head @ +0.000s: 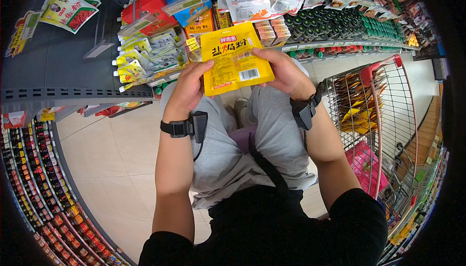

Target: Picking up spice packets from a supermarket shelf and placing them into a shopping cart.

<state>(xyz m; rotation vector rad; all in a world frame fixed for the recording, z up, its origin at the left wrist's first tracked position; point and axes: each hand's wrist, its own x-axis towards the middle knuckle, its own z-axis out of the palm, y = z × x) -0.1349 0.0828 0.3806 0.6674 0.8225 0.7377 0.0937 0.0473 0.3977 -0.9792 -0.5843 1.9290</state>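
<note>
A flat yellow packet of salt baking powder (pixel 233 64) is held up before the shelf, its printed side with a barcode facing me. My left hand (pixel 191 86) grips its left edge, thumb on the front. The right edge is pinched by my right hand (pixel 285 69), also with the thumb on top. Most of the fingers are hidden behind the packet. Just past it hang an orange seasoning packet (pixel 199 25) and white stew-seasoning pouches (pixel 248 2). Left of it, yellow spouted pouches (pixel 133 60) lie stacked on the shelf.
On the right stands a wire shopping cart (pixel 380 120) holding several packets (pixel 358 102) and a pink package (pixel 366 164). Grey shelving (pixel 72 98) runs along the left. Hanging price tags (pixel 99 49) jut out from hooks. Black-lidded jars (pixel 316 22) line the back shelf.
</note>
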